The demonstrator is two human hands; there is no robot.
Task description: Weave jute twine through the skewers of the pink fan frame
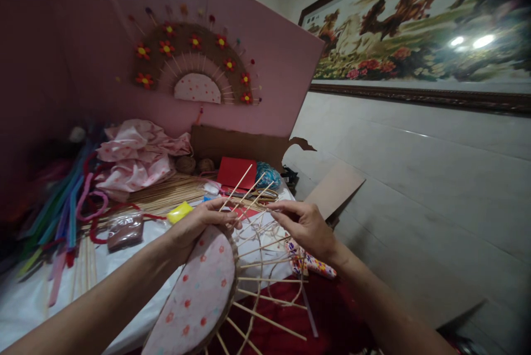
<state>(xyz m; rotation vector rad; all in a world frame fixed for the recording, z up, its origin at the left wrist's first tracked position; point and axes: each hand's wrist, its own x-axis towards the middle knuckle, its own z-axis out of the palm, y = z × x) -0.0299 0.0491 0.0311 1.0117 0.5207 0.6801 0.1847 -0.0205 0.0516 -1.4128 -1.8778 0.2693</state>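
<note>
A half-disc [199, 294] covered in pale fabric with red flower prints is tilted in front of me. Thin wooden sticks [271, 280] fan out from its curved edge. Brown twine [258, 272] weaves across the sticks and hangs in loose loops. My left hand [203, 219] is closed at the upper end of the half-disc, with its fingers round the base of the top sticks. On the other side, my right hand [307, 228] pinches thumb and fingers together beside the upper sticks, seemingly on the twine; the fingertips' hold is small and partly hidden.
A finished-looking flowered fan piece [194, 56] is pinned to a pink board [274, 84]. Crumpled fabric [136, 156], pipe cleaners [74, 217], a yellow packet [180, 212], scissors [265, 194] and blue yarn [269, 175] lie on the table. A framed horse picture [415, 40] hangs right.
</note>
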